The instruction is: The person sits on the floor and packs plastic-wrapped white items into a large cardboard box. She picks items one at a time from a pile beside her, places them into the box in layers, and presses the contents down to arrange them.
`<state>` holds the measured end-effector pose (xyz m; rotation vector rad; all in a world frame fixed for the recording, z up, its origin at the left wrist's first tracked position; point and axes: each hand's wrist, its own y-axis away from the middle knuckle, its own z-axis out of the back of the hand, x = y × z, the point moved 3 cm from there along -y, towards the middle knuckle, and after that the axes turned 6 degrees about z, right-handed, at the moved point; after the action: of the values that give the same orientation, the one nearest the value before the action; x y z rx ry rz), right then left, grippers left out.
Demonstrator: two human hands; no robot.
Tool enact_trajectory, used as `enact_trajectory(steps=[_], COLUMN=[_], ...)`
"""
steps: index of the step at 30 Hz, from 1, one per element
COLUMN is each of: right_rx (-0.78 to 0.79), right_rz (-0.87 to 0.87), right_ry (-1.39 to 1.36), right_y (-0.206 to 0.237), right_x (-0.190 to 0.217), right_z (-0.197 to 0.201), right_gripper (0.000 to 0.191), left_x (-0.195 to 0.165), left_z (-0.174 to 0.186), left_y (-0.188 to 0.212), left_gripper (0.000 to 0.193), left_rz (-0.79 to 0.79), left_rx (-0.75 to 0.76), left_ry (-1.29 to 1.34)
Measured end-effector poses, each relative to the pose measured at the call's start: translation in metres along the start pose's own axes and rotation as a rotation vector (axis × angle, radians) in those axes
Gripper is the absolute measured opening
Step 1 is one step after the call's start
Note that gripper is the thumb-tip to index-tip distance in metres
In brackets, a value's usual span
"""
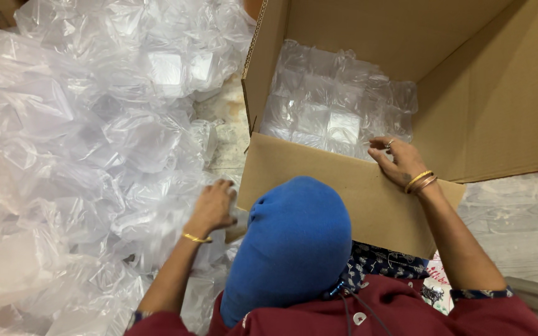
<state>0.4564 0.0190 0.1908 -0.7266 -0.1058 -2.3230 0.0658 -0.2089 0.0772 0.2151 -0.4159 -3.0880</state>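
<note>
My left hand (212, 205), a gold bangle at its wrist, reaches left into a big heap of clear plastic packets (82, 155), its fingers curled round one packet at the heap's edge. An open cardboard box (368, 199) stands in front of me. Lying on the box's near wall, my right hand (398, 159) wears bangles and a ring, and its fingers stretch over the rim. They touch the layer of clear packets (337, 106) that lines the box bottom. That hand holds nothing.
A head wrapped in blue cloth (291, 242) and maroon-clad shoulders fill the lower middle of the view. Pale stone floor (518, 218) shows at the right, beside the box's tall right flap (499, 93). The plastic heap covers the whole left side.
</note>
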Motion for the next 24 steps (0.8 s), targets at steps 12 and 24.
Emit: enact_trajectory(steps=[12, 24], right_rx=[-0.05, 0.041], right_rz=[0.459, 0.269], right_ry=[-0.154, -0.288], right_y=[-0.05, -0.02], right_x=[0.116, 0.072], right_z=[0.015, 0.015], right_gripper=[0.037, 0.028], left_x=[0.025, 0.036], left_z=[0.055, 0.013], left_y=[-0.034, -0.118], left_gripper=[0.079, 0.062], left_rz=[0.271, 0.461], left_rx=[-0.178, -0.433], left_ry=[0.128, -0.297])
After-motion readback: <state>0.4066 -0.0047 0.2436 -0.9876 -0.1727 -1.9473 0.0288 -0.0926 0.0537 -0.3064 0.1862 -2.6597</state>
